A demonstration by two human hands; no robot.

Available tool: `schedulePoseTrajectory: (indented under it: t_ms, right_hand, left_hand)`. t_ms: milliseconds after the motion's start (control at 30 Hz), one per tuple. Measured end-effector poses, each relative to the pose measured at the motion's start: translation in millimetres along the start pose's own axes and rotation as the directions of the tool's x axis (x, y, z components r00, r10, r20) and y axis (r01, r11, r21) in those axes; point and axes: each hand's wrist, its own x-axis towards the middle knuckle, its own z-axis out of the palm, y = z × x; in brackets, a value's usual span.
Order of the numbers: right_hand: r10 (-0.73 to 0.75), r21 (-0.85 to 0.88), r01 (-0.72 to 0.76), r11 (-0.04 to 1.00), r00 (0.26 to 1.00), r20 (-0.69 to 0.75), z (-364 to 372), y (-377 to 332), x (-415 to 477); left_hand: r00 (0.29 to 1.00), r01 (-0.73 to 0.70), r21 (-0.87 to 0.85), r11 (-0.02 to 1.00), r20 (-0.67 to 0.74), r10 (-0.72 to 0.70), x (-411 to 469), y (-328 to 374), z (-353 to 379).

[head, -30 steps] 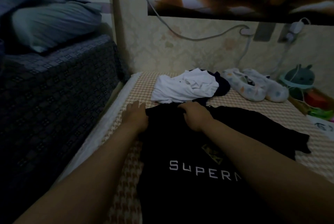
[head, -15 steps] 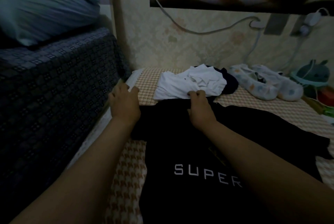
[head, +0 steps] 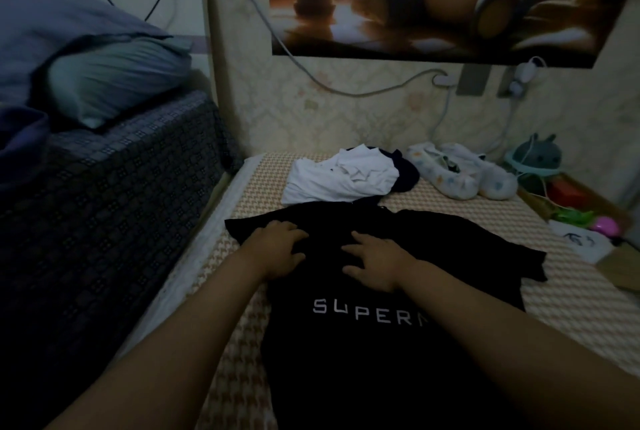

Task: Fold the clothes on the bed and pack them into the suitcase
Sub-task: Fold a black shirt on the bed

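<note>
A black T-shirt (head: 353,353) with white lettering lies spread face up on the patterned bed (head: 571,305), both sleeves out to the sides. My left hand (head: 277,249) rests flat on its upper left chest near the left sleeve. Flat on the chest just below the collar lies my right hand (head: 375,263), fingers spread. Behind the shirt sits a crumpled white garment (head: 339,176) on top of a dark one (head: 405,173). No suitcase is in view.
A pair of pale slippers (head: 464,173) lies at the bed's far end by the wall. Toys and a box (head: 568,197) crowd the right edge. A taller bed with a dark cover (head: 114,194) and pillow (head: 114,79) rises on the left.
Both hands have slid from the shirt's collar edge down onto its chest. The left sleeve now lies spread out flat.
</note>
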Motion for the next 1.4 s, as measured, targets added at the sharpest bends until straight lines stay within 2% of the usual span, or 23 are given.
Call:
schedulePoseTrajectory:
  t_ms: [167,267,367,500,633,733,800,867,900,967,1033,1133,1233,1333,1400]
  right_hand:
    - [-0.044,0.112,0.044,0.993,0.999,0.003,-7,1,-70]
    - [-0.085,0.184,0.083,0.979,0.996,0.004,-3,3,-116]
    - [-0.061,0.201,0.052,0.978,0.997,0.039,0,11,-161]
    - [-0.001,0.100,-0.003,0.995,0.999,0.045,8,33,-211]
    - [-0.033,0.121,0.007,0.993,0.976,0.215,13,53,-255]
    - [-0.082,0.004,0.085,0.996,0.942,0.327,26,66,-279]
    - [-0.125,0.033,0.121,0.992,0.963,0.237,38,76,-287]
    - [-0.176,0.175,0.167,0.970,0.984,0.036,46,86,-292]
    - [-0.183,0.239,0.191,0.952,0.982,-0.054,48,89,-293]
    - [-0.192,0.251,0.242,0.937,0.959,-0.208,51,89,-291]
    - [-0.186,0.259,0.258,0.931,0.944,-0.272,50,83,-284]
    - [-0.097,0.420,0.201,0.885,0.962,-0.255,33,78,-266]
    - [0.072,0.562,0.099,0.821,0.959,-0.275,13,79,-248]
    - [0.290,0.698,0.032,0.715,0.896,-0.338,-3,85,-227]
    - [0.433,0.802,-0.018,0.597,0.849,-0.303,-12,94,-210]
  left_hand:
    - [0.983,-0.172,-0.160,0.972,0.029,0.179,-48,54,-2]
    - [0.963,-0.262,-0.189,0.946,0.007,0.268,-74,93,2]
    - [0.946,-0.314,-0.223,0.923,0.007,0.323,-89,128,7]
    - [0.915,-0.393,-0.153,0.907,0.032,0.402,-94,164,17]
    - [0.903,-0.402,-0.092,0.911,0.123,0.411,-94,199,33]
    - [0.893,-0.398,0.058,0.916,0.252,0.372,-94,214,51]
    - [0.898,-0.392,0.096,0.915,0.254,0.358,-91,218,56]
    - [0.903,-0.390,0.060,0.919,0.219,0.369,-85,217,54]
    - [0.900,-0.400,0.037,0.916,0.206,0.385,-82,216,52]
    - [0.893,-0.412,-0.013,0.911,0.193,0.406,-77,215,49]
    - [0.894,-0.409,-0.090,0.908,0.160,0.419,-78,219,43]
    - [0.901,-0.354,-0.316,0.880,0.136,0.412,-83,227,20]
    - [0.907,-0.184,-0.505,0.843,0.244,0.344,-86,224,-2]
    - [0.919,-0.168,-0.400,0.901,0.267,0.290,-82,208,-7]
    - [0.949,-0.216,-0.273,0.938,0.166,0.267,-68,190,-1]
